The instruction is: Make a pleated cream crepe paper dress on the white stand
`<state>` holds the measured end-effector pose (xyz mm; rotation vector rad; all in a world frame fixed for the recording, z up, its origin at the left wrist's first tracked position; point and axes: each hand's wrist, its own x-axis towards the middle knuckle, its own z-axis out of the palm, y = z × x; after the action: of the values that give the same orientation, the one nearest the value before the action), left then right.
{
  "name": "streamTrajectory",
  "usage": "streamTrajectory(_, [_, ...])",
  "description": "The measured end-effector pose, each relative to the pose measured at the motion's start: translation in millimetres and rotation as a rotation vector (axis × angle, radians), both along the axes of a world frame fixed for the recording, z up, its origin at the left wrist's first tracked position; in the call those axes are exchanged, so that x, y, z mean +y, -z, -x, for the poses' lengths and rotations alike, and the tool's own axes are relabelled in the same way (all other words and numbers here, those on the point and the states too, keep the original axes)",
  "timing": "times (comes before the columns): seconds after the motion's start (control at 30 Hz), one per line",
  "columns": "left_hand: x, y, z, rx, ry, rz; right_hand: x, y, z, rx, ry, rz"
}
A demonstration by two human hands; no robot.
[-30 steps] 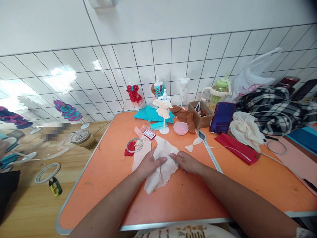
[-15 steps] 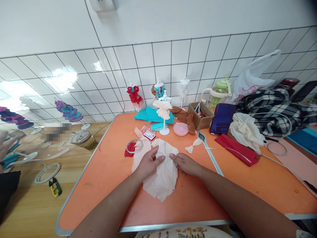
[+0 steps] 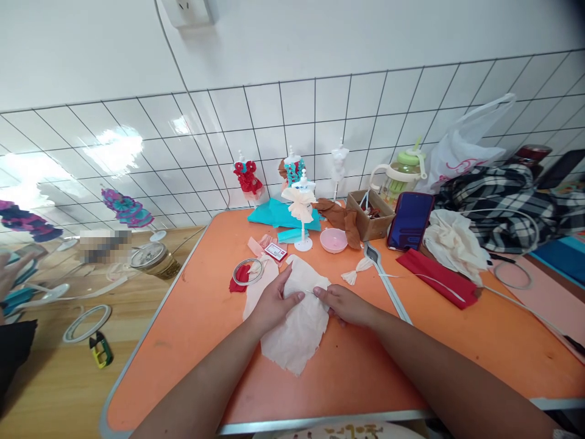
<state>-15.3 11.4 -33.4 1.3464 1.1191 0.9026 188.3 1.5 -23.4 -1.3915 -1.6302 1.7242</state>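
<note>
A pale cream piece of cloth with ragged edges hangs between my two hands, above the orange table. My left hand pinches its left side between thumb and fingers. On the opposite side, my right hand grips the cloth, thumb on top and the other fingers curled beneath. A thin, short line shows between the two thumbs; it is too small to name for sure. Under and beside my left hand lies another pale cloth strip. A ring-shaped roll of tape rests on it and on a red scrap.
Behind the cloth stands a small white dress form with a cream bow. A pink bowl, brown box, phone and folded red cloth lie rightward. A co-worker's hand is at the far left.
The cream cloth has spread and shifted slightly, its upper right corner now lying out above my right thumb. Both hands stay almost in place.
</note>
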Motion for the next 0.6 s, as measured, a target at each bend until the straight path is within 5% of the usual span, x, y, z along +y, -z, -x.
streamTrajectory(0.3, [-1,-14.4,-3,-0.145,0.062,0.067,1,-0.3,-4,0.018,-0.037,0.009])
streamTrajectory(0.6, [-5,-13.5,-6,-0.113,0.074,0.011,-1,-1.7,-2,0.042,-0.016,0.041])
